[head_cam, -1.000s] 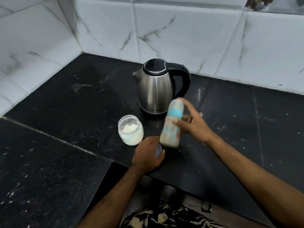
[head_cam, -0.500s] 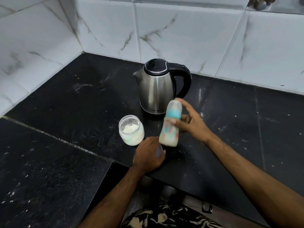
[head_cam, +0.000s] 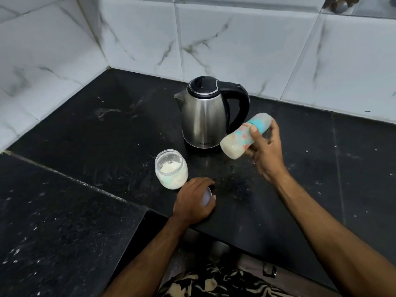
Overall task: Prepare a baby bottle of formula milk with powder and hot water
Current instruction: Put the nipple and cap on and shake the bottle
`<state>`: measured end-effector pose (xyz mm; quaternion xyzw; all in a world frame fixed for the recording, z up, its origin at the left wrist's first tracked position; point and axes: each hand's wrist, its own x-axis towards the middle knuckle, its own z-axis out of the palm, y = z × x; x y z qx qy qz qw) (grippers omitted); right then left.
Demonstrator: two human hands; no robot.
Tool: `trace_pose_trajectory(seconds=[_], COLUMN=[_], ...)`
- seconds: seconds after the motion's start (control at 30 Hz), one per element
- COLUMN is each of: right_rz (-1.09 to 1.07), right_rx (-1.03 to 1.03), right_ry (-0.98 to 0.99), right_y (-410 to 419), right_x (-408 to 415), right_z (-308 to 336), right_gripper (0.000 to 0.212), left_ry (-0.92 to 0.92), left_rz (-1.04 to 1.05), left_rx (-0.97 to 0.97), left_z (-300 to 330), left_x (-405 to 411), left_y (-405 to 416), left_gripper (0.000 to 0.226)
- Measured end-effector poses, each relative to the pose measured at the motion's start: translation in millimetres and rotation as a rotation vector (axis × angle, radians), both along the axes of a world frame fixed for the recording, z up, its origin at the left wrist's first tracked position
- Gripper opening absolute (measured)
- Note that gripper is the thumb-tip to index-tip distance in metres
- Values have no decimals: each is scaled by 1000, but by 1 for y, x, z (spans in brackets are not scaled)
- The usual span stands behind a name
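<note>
- Black stone countertop [head_cam: 90, 129] runs into a corner under white marbled wall tiles [head_cam: 246, 46], and you stand at its front edge.
- Your right hand [head_cam: 265, 151] grips the baby bottle [head_cam: 240, 140] above the counter, just to the right of the kettle; the thumb lies across the bottle's front and the fingers curl round its far side.
- You hold the bottle steeply tilted, its base low and to the left, its blue collar and clear cap high and to the right. Milky, pale liquid fills the lower part.
- Your left hand [head_cam: 196, 200] rests on the counter near the front edge, fingers curled over a small white round lid [head_cam: 206, 198], most of which is hidden under the hand.
- Just behind and left of that hand stands the open powder jar [head_cam: 171, 169], upright, with white powder inside and a dusting on its walls.
- Behind the jar and to its right stands the steel kettle [head_cam: 203, 118], black lid closed, spout to the left, black handle to the right, close to the raised bottle.
- At the bottom edge you can see patterned dark and cream fabric [head_cam: 220, 281].
</note>
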<state>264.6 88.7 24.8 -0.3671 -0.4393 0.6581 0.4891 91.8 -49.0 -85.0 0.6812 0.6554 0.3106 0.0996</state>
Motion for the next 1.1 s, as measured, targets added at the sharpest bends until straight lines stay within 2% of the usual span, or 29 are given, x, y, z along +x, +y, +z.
trace_pose_trajectory(seconds=[0.07, 0.17, 0.23, 0.3, 0.37, 0.43, 0.53, 0.6, 0.67, 0.73, 0.8, 0.9, 0.93, 0.97, 1.1], right_rz=[123, 489, 406, 198, 93, 213, 550, 467, 220, 79, 141, 500, 552, 522, 89], right_rx=[24, 144, 154, 63, 11, 43, 164, 140, 49, -13, 11, 118, 133, 129, 14], right_ry=[-91, -359, -329, -168, -54, -143, -375, -320, -162, 12, -33, -330, -361, -337, -47], right_y=[-12, -31, -24, -13, -7, -17, -32, -26, -15, -4, -11, -33, -33, -30, -4], right_x=[1, 5, 4, 1, 0, -2, 0, -1, -2, -1, -2, -1, 1, 1, 0], right_z=[-1, -7, -5, 0, -5, -5, -9, -6, 2, 5, 9, 7, 4, 6, 14], right_gripper=[79, 78, 79, 82, 83, 82, 80, 77, 73, 75, 76, 76, 79, 81, 76], left_ry=[6, 16, 15, 10, 4, 19, 7, 16, 16, 3, 9, 29, 30, 30, 8], left_rz=[-9, -26, -21, -3, 3, 0, -13, -11, 7, 18, 16, 6, 8, 9, 16], left_rx=[-6, -31, -27, -9, 0, -1, -32, -10, 1, 0, 0, 10, 3, 0, -1], left_z=[1, 3, 2, 0, 0, 0, 3, 3, 0, -1, 1, 6, 6, 6, 0], left_x=[-1, -2, -1, -1, 0, 0, -2, -1, 0, 0, 0, 1, 1, 1, 0], left_y=[1, 2, 1, 0, 0, 1, 2, 1, 0, -1, 0, 1, 1, 0, -1], left_gripper=[38, 39, 41, 40, 38, 36, 37, 36, 37, 38, 38, 36, 37, 37, 39])
